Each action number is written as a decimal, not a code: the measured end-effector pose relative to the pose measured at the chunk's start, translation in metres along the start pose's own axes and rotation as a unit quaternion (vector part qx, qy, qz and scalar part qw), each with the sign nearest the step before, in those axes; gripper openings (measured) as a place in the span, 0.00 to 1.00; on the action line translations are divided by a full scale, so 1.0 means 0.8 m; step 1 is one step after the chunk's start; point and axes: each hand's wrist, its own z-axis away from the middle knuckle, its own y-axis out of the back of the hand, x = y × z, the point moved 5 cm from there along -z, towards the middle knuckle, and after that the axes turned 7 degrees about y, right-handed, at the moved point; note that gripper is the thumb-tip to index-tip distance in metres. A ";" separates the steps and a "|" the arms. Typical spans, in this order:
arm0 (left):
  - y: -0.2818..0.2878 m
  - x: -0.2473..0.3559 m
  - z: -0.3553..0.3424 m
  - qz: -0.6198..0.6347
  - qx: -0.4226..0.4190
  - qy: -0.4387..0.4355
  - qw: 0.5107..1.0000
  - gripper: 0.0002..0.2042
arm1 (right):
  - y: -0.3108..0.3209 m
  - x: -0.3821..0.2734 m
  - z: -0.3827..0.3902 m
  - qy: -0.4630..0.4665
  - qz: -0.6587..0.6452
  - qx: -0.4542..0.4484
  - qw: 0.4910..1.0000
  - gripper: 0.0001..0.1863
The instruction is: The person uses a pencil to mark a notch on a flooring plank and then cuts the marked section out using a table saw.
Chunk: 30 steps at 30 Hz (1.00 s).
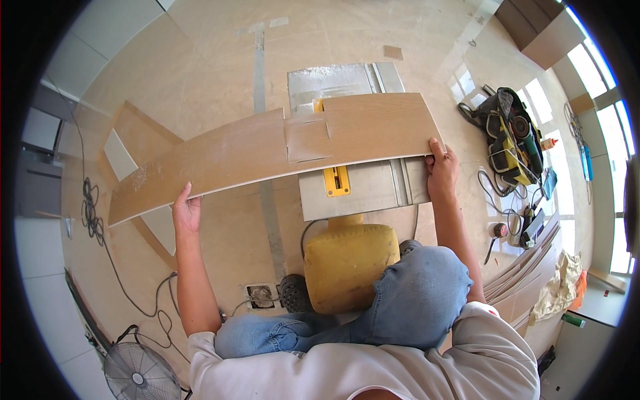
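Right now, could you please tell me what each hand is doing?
Left hand: closed on the near edge of the long tan wooden plank.
Right hand: closed on the plank's right end.

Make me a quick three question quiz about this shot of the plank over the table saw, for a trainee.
1. True or false: both hands grip the long wooden plank.
2. Which hand holds the end over the table saw: A left, B right?
3. What stands on the floor at the lower left?

Key:
1. True: left hand and right hand both hold its near edge.
2. B.
3. A round fan.
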 end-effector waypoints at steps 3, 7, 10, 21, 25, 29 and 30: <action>0.000 -0.001 0.002 -0.001 0.009 0.002 1.000 0.20 | 0.004 0.003 -0.003 0.000 -0.005 -0.001 1.000 0.13; -0.001 -0.001 0.004 -0.003 0.011 0.004 1.000 0.19 | 0.006 0.007 -0.005 0.001 -0.003 0.002 1.000 0.11; 0.002 0.000 0.003 -0.002 0.019 0.001 1.000 0.18 | 0.006 0.005 -0.004 0.006 0.001 0.002 1.000 0.11; 0.005 -0.001 0.005 -0.009 0.015 -0.004 1.000 0.18 | 0.005 0.003 -0.002 0.000 0.005 0.006 1.000 0.11; -0.002 -0.001 0.007 -0.012 0.015 -0.003 1.000 0.19 | 0.006 0.003 -0.002 0.002 0.015 0.011 1.000 0.12; -0.009 0.002 0.002 -0.018 0.011 -0.014 1.000 0.20 | 0.000 -0.001 -0.001 -0.006 0.020 0.017 1.000 0.12; -0.010 0.002 0.000 -0.018 0.011 -0.014 1.000 0.20 | -0.001 -0.001 -0.002 -0.005 0.021 0.017 1.000 0.12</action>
